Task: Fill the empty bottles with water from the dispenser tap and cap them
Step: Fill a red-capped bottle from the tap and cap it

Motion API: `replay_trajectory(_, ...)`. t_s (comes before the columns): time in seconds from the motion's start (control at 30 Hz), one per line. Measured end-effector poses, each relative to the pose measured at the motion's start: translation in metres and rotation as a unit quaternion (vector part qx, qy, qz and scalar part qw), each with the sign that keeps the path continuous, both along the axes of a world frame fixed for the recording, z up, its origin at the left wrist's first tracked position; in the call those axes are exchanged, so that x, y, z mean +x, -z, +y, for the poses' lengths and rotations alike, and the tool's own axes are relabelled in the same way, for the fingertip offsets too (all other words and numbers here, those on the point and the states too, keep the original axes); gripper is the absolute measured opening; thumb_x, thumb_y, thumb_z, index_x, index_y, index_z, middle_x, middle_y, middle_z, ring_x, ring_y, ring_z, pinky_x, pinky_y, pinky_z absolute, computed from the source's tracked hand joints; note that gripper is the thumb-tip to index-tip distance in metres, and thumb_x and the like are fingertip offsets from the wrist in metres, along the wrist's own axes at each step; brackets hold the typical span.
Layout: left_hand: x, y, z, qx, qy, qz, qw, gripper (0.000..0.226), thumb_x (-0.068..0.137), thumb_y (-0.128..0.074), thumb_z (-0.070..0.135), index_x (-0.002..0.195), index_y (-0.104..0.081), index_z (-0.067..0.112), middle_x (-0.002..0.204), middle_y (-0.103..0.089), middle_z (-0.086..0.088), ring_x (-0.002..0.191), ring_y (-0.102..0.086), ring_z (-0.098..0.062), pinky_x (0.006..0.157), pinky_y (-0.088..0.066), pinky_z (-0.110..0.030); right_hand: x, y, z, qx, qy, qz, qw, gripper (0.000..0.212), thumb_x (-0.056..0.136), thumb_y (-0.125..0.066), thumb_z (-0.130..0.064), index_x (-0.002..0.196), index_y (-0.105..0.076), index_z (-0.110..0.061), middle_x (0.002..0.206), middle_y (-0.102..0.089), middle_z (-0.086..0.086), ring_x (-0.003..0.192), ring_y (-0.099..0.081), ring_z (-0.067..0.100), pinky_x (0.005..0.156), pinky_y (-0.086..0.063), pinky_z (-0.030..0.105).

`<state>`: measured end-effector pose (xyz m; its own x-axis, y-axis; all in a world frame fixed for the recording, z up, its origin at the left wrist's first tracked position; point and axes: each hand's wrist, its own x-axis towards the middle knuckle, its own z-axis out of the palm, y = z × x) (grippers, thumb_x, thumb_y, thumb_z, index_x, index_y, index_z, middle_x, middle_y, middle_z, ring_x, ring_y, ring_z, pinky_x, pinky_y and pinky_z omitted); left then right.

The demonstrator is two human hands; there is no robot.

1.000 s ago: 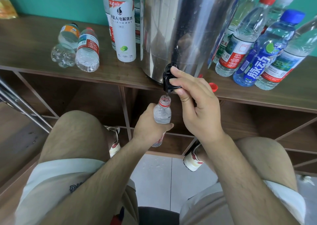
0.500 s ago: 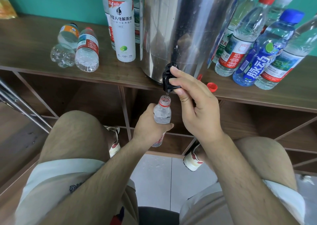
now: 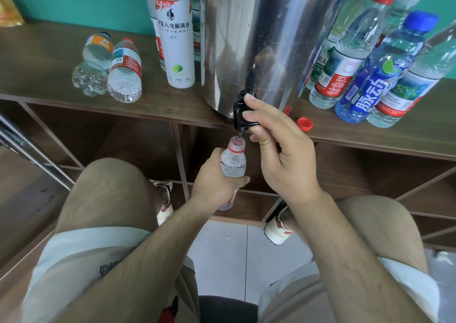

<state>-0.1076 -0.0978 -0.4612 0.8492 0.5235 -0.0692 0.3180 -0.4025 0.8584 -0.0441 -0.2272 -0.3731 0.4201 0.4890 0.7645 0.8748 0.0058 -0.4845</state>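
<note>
Just below the brown wooden worktop's [image 3: 56, 58] front edge, the left hand [image 3: 217, 183] grips a small clear plastic bottle [image 3: 233, 162], uncapped, red-ringed at its neck, upright under the steel dispenser's [image 3: 261, 39] black tap [image 3: 239, 110], which the right hand's [image 3: 286, 157] fingers [image 3: 256, 103] pinch.

1. One steel dispenser [image 3: 259, 39] at twelve o'clock, with one black tap [image 3: 240, 113].
2. One open bottle [image 3: 233, 162] at centre.
3. Two lying at ten o'clock: orange-labelled bottle [image 3: 95, 58], red-labelled bottle [image 3: 125, 73].
4. At least three standing at eleven o'clock, the white bottle [image 3: 176, 39] foremost.
5. Five standing at two o'clock: green-capped bottle [image 3: 355, 4], red-capped bottle [image 3: 345, 58], white-capped bottle [image 3: 404, 4], blue-capped bottle [image 3: 385, 76], cut-off bottle [image 3: 424, 76].
6. Two loose caps at two o'clock: near cap [image 3: 304, 123], half-hidden cap [image 3: 287, 110].
7. Two hands: left hand [image 3: 214, 182], right hand [image 3: 283, 160].
</note>
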Motion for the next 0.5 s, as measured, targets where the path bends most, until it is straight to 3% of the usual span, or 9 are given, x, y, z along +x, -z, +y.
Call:
replay_trajectory(0.3, 0.0004, 0.0024, 0.0006, 0.006, -0.002, 0.000, 1.000, 0.058, 0.075, -0.090, 0.038, 0.117, -0.051, 0.033, 0.102, -0.064, 0.014, 0.089, -0.064, -0.007, 0.078, -0.050, -0.025, -0.0006, -0.0004, -0.0001, 0.000, -0.002, 0.006, 1.000, 0.026, 0.111, -0.050, -0.011, 0.132, -0.065, -0.018, 0.149, -0.060, 0.001, 0.128, -0.064, 0.022, 0.091, -0.059, 0.051)
replay_trajectory(0.5, -0.0006, 0.0006, -0.0002, 0.005, -0.004, -0.002, 1.000, 0.059, 0.075, -0.090, 0.037, 0.119, -0.051, 0.031, 0.104, -0.065, 0.013, 0.092, -0.065, -0.009, 0.084, -0.054, -0.028, -0.0024, -0.0006, -0.0006, 0.002, 0.001, 0.012, 1.000, 0.028, 0.110, -0.051, -0.009, 0.133, -0.066, -0.011, 0.148, -0.061, 0.004, 0.127, -0.065, 0.023, 0.089, -0.060, 0.053)
